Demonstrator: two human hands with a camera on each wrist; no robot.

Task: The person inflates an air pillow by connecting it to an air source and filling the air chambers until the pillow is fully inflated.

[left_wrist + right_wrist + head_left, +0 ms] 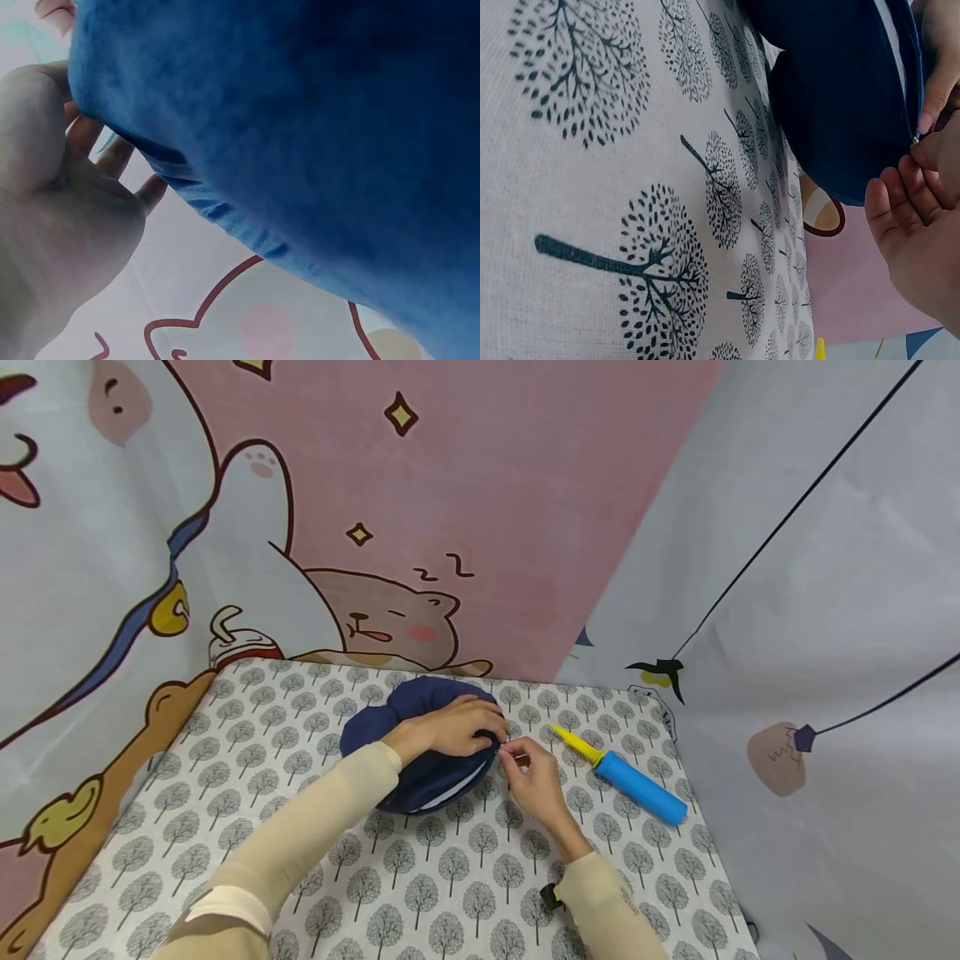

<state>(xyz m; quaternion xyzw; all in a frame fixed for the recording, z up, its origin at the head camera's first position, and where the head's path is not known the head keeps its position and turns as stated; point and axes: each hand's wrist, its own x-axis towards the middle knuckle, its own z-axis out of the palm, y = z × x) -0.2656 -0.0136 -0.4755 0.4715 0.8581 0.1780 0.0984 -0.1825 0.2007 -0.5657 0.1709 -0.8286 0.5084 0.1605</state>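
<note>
A navy-blue, U-shaped neck pillow (365, 729) lies on the table, its zipper (471, 777) partly open along the near side with a white strip showing inside. My left hand (461, 727) grips the pillow's right end from above. In the left wrist view, the fingers of my left hand (71, 202) curl behind the edge of the fabric. Close beside it, my right hand (538, 783) pinches the zipper pull (915, 141) at the end of the opening between thumb and forefinger. The right wrist view shows the other fingers of my right hand (915, 225) loosely bent.
A hand pump (641, 787) with a blue barrel and yellow nozzle lies to the right of my right hand. The tree-print cloth (405, 902) covers the table. Behind it hangs a cartoon-printed curtain (525, 527), with another pale sheet (840, 568) along the right.
</note>
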